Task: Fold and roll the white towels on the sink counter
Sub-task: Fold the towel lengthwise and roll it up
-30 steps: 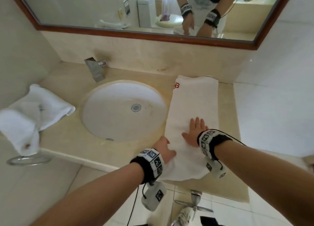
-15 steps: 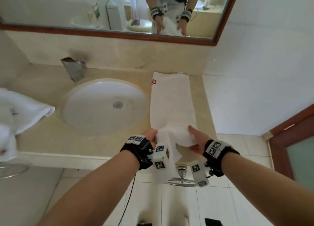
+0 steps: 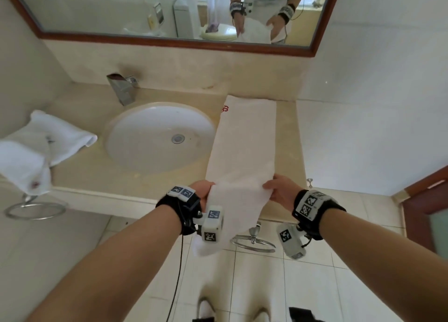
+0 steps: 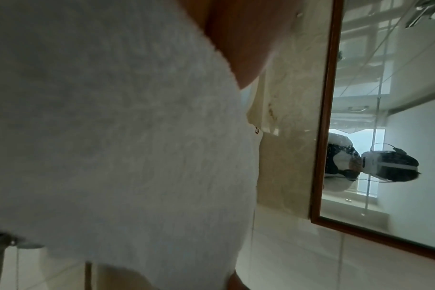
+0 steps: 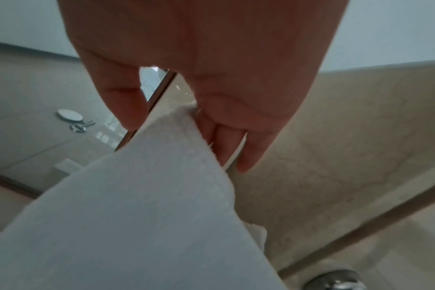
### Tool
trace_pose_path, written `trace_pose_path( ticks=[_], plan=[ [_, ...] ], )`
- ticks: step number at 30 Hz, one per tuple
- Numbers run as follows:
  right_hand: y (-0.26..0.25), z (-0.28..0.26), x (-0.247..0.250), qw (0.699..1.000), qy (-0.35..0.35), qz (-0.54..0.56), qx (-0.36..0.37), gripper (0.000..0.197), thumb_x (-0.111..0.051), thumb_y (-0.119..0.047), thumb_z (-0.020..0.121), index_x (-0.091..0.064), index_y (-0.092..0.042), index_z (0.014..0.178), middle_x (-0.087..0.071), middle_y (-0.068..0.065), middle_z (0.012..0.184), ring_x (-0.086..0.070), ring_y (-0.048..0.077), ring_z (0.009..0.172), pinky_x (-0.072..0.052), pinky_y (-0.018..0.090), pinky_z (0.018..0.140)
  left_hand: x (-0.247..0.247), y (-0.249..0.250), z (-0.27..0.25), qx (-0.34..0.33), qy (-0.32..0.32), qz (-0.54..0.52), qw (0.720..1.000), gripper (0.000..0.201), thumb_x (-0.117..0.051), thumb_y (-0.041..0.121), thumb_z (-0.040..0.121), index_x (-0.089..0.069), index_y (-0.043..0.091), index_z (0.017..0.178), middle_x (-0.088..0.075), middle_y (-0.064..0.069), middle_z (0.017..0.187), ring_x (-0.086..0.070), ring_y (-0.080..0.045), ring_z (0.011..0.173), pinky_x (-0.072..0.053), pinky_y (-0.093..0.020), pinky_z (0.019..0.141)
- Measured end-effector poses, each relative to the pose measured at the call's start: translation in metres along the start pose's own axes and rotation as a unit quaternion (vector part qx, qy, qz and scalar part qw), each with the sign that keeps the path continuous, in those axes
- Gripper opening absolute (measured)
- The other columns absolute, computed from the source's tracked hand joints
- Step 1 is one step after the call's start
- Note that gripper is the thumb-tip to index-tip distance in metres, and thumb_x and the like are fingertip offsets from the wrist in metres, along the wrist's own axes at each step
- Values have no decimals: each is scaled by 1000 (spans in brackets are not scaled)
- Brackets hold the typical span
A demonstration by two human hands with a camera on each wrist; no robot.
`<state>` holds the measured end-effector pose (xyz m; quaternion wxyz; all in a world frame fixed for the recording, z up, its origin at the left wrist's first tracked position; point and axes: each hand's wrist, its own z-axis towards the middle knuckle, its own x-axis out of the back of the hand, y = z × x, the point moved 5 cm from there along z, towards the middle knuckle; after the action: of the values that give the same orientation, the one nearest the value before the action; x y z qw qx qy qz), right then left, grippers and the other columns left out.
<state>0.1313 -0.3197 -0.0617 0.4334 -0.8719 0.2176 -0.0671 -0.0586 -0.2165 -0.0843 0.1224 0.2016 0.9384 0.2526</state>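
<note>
A long folded white towel [image 3: 244, 140] with a red mark at its far corner lies on the beige counter [image 3: 288, 147], right of the sink, its near end raised off the front edge. My left hand [image 3: 204, 191] grips the towel's near left edge. My right hand [image 3: 278, 188] pinches the near right edge [image 5: 184, 137] between thumb and fingers. The loose tail of the towel hangs below my hands towards the floor. In the left wrist view the towel [image 4: 112, 137] fills most of the picture. A second white towel [image 3: 48, 142] lies crumpled at the counter's left end.
The round white sink [image 3: 160, 137] and a chrome tap [image 3: 122, 89] sit left of the towel. A wood-framed mirror [image 3: 169, 14] runs along the back wall. Chrome towel rings [image 3: 253, 241] hang under the counter's front edge. A white wall closes the right side.
One second ago both hands lay flat on the towel's near end. They have since taken hold of that end and lifted it off the counter edge, and they have moved a little farther apart.
</note>
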Motion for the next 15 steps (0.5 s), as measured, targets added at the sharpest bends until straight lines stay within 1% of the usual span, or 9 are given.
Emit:
trace_pose_path(
  ticks=[3,5,7,8,9,11,12,13,15],
  plan=[
    [8,-4,2,998,17,-65,-20,20,-56,3,88,-56,-12,100,-63,10,103,-60,32,99,-52,44,85,11,4,8,-43,52,97,993,22,-46,20,95,-51,12,74,-50,-8,74,-48,-23,63,-46,-35,74],
    [15,-6,9,993,33,-106,-43,16,-62,-6,87,-59,-10,102,-67,13,101,-64,33,96,-53,47,86,16,7,15,-83,80,235,965,18,-45,22,97,-59,14,89,-59,-8,91,-52,-23,74,-47,-39,93],
    [24,-6,16,987,55,-130,-78,23,-68,-15,82,-62,-3,101,-68,18,102,-66,36,93,-53,54,87,24,4,23,-70,112,394,910,24,-54,22,92,-62,8,110,-64,-12,114,-61,-29,94,-49,-38,94],
    [30,-6,18,983,57,-137,-104,25,-70,-18,81,-62,0,98,-67,20,100,-66,36,90,-52,53,86,23,3,22,-75,122,478,867,28,-60,22,88,-61,9,113,-64,-11,118,-62,-30,101,-50,-38,92],
    [36,-5,21,979,63,-145,-127,25,-71,-19,81,-62,1,93,-66,21,95,-65,34,85,-54,49,81,21,3,18,-89,133,517,841,31,-60,21,87,-60,8,116,-64,-11,120,-62,-31,106,-51,-38,92],
    [39,-8,24,968,91,-176,-156,20,-67,-18,86,-58,-1,82,-61,17,76,-60,27,66,-52,34,62,14,7,9,-115,175,549,809,35,-52,16,91,-51,1,123,-59,-15,124,-57,-32,113,-49,-37,94],
    [40,-7,28,957,111,-209,-165,22,-63,-19,89,-55,-2,78,-57,13,69,-56,23,58,-49,28,53,15,8,6,-125,215,536,807,37,-50,13,91,-45,1,125,-54,-18,125,-55,-34,115,-47,-38,94],
    [37,-5,33,944,132,-256,-162,23,-61,-21,91,-53,-3,77,-55,11,67,-54,22,56,-46,26,51,15,12,4,-138,250,532,797,40,-51,13,89,-39,3,126,-50,-19,127,-52,-35,117,-45,-38,94],
    [25,-1,40,906,164,-369,-125,23,-60,-27,89,-54,-5,86,-57,8,76,-56,25,69,-46,29,61,15,20,1,-172,265,568,760,47,-59,17,84,-36,9,125,-43,-17,128,-45,-34,118,-44,-40,96]
  ],
)
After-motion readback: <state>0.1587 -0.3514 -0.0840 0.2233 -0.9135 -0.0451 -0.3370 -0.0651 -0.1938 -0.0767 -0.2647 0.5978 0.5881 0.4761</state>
